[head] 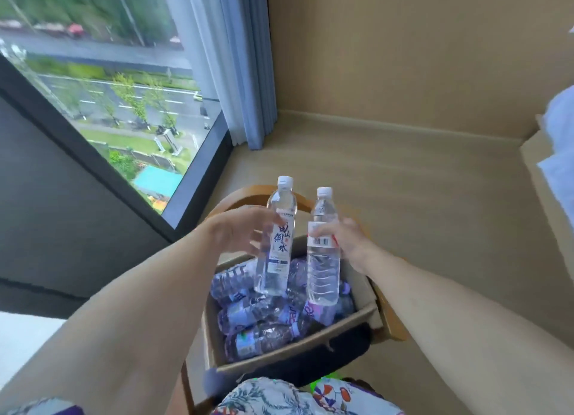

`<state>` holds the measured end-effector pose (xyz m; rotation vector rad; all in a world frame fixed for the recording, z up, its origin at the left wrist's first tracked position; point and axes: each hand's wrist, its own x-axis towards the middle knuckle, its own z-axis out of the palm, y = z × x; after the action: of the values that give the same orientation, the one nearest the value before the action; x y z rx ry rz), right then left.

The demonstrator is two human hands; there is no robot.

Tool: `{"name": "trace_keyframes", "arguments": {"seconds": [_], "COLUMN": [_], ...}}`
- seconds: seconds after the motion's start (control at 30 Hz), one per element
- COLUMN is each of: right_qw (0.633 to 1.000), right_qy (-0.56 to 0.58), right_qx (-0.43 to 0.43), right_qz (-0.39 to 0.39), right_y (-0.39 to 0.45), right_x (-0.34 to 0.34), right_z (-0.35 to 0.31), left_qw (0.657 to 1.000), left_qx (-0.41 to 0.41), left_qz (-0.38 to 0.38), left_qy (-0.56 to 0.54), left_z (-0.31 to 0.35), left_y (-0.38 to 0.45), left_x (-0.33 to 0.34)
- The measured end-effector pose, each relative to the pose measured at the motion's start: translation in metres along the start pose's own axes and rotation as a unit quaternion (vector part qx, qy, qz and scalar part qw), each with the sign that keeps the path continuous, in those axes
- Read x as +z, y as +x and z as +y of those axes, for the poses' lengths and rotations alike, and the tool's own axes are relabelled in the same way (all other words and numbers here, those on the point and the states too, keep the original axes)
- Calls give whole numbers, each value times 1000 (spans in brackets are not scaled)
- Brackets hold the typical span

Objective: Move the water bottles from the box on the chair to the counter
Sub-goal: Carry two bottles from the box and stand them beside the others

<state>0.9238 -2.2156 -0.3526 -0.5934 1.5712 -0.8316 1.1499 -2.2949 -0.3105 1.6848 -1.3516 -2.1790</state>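
I hold two clear water bottles upright above an open cardboard box (217, 330). My left hand (245, 228) grips the left bottle (275, 259) around its labelled middle. My right hand (344, 243) grips the right bottle (323, 275) at its white barcode label. Both bottles have white caps. The box rests on a wooden chair (391, 327) with a dark seat and contains several more bottles (264, 318) with purple-blue labels lying on their sides.
A large window (118, 104) with a dark frame fills the left, with a blue curtain (236, 60) beside it. Beige floor (403, 181) and wall lie beyond the chair. White fabric (559, 141) shows at the right edge. No counter is in view.
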Motion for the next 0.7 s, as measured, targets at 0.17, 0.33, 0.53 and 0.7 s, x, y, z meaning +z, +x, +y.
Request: {"name": "trace_keyframes", "arguments": {"seconds": [0.17,0.33,0.53,0.7], "right_qw": [977,947,921,884], "right_qy": [208,302,316,335], "right_qx": [-49,-95,-145,-177], "right_qz": [-5,55,175,275], "right_y": [-53,-106,-178,-250], "right_x": [-21,-48,-91,-127], "right_z": [-47,-66,-49,-20], "left_qw": [982,979,971,959], "left_qx": [86,161,208,219], "left_qz": [-133,-119,-122,-173], "left_qy": [-100,-24,2,52], "left_z": [53,94,116,113], "left_y": [-20,-46,-70,-92], "left_x": [33,85,164,240]}}
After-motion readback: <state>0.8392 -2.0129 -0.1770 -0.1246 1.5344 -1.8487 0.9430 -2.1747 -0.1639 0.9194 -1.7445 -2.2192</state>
